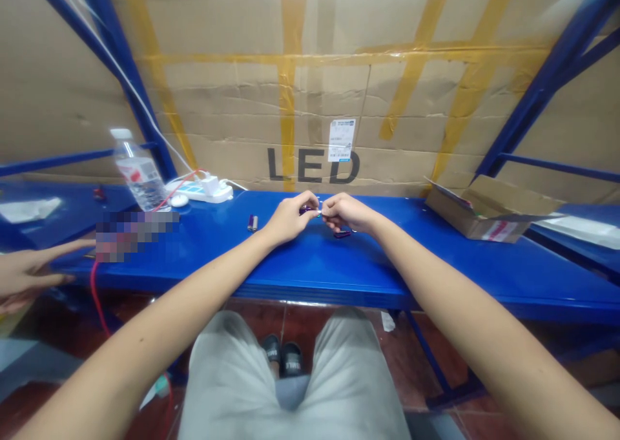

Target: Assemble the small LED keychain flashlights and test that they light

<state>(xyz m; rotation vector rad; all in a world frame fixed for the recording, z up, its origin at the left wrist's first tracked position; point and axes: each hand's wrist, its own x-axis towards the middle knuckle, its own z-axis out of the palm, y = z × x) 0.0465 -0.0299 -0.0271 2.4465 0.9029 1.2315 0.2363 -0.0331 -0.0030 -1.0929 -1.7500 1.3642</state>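
My left hand point(289, 219) is closed in a pinch around a small dark purple item point(305, 211), mostly hidden by the fingers. From the other side, my right hand point(347, 212) has its fingers pinched at a tiny whitish end of that item, and the fingertips of both hands nearly meet. Just below the right hand, a purple piece point(341, 234) lies on the blue table point(300, 265). To the left of my left hand rest two short pieces side by side, a purple piece point(250, 222) and a silvery piece point(255, 223).
An open cardboard box point(489, 217) sits at the right. On the left are a water bottle point(139, 172), a white power strip point(213, 191) and a red cable point(95, 291). Another person's hand point(29, 275) reaches in there. A large carton point(232, 104) stands behind the table.
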